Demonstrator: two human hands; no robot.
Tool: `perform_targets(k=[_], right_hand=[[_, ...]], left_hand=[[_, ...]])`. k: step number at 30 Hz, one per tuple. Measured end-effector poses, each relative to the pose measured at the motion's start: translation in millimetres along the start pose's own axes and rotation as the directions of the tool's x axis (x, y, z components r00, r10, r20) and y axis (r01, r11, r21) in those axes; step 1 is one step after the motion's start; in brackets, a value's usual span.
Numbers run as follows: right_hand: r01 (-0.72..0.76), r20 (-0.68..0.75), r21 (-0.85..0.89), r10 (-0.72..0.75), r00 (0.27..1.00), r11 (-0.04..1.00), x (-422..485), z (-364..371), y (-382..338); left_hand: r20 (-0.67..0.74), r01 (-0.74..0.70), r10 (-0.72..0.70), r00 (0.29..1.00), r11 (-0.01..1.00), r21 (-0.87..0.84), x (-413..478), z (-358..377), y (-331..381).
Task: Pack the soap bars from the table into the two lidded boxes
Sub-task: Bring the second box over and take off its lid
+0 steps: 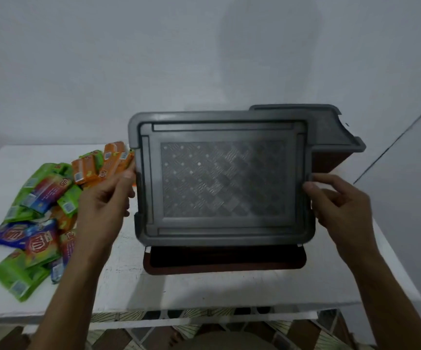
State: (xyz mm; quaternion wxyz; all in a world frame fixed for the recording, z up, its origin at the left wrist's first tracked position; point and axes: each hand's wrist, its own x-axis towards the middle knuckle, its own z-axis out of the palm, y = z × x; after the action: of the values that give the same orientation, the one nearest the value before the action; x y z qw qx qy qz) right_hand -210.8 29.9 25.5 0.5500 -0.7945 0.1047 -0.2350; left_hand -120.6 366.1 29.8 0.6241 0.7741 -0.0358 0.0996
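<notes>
A grey patterned lid (223,180) is lifted and tilted above a dark brown box (225,261) on the white table (204,286). My left hand (106,208) grips the lid's left edge and my right hand (338,210) grips its right edge. Behind on the right stands a second brown box (326,162) with its grey lid (330,127) on. A pile of wrapped soap bars (45,218), green, orange and blue, lies on the table's left part. The lid hides most of the front box's inside.
A pale wall rises right behind the table. The table's front edge runs close to me, with a patterned tiled floor (179,332) below it. The table's right edge lies just past the second box.
</notes>
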Motion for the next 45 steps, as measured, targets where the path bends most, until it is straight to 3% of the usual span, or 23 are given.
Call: perform_targets(k=[5,9,12,14,20,23,26,31,34,39,45], right_hand=[[-0.035,-0.006,0.295,0.038,0.999,0.955,5.9,-0.4,-6.0],[-0.061,-0.004,0.294,0.065,0.998,0.954,19.6,-4.0,-2.6],[0.142,-0.014,0.021,-0.142,0.99,0.99,34.9,-5.9,-3.3],[0.241,-0.007,-0.138,-0.245,0.97,0.961,51.4,-8.6,-2.3],[0.315,-0.064,-0.396,-0.368,0.928,0.863,110.4,-23.4,8.5],[0.321,-0.054,-0.519,-0.405,0.913,0.792,129.8,-26.7,26.1],[0.303,-0.037,-0.545,-0.384,0.923,0.782,136.3,-24.9,53.0],[0.186,-0.046,-0.545,-0.25,0.967,0.818,123.8,-15.8,95.9],[0.139,-0.063,-0.551,-0.207,0.976,0.823,116.4,-10.0,110.3],[0.094,-0.049,-0.529,-0.141,0.989,0.843,109.4,-3.1,126.4],[0.05,-0.034,-0.535,-0.08,0.996,0.843,104.9,-2.7,125.8]], left_hand=[[0.099,0.15,-0.126,0.987,0.945,-0.291,10.1,-3.5,13.0],[0.146,0.082,-0.052,0.988,0.974,-0.211,23.5,4.0,9.9],[0.204,-0.07,0.09,0.975,0.992,-0.106,41.6,18.6,8.3],[0.212,-0.189,0.185,0.96,0.982,0.001,59.5,34.2,9.2],[0.231,-0.403,0.36,0.904,0.898,0.178,120.7,97.9,11.7],[0.257,-0.498,0.43,0.866,0.791,0.354,143.9,127.3,-1.5],[0.324,-0.49,0.375,0.868,0.748,0.447,157.2,152.5,-19.4],[0.519,-0.391,0.115,0.847,0.795,0.463,164.6,179.1,-46.9],[0.559,-0.339,-0.004,0.829,0.791,0.509,165.7,182.7,-53.7],[0.567,-0.333,-0.042,0.822,0.773,0.54,168.5,179.6,-53.3],[0.64,-0.392,-0.073,0.765,0.736,0.552,165.7,172.1,-50.8]])
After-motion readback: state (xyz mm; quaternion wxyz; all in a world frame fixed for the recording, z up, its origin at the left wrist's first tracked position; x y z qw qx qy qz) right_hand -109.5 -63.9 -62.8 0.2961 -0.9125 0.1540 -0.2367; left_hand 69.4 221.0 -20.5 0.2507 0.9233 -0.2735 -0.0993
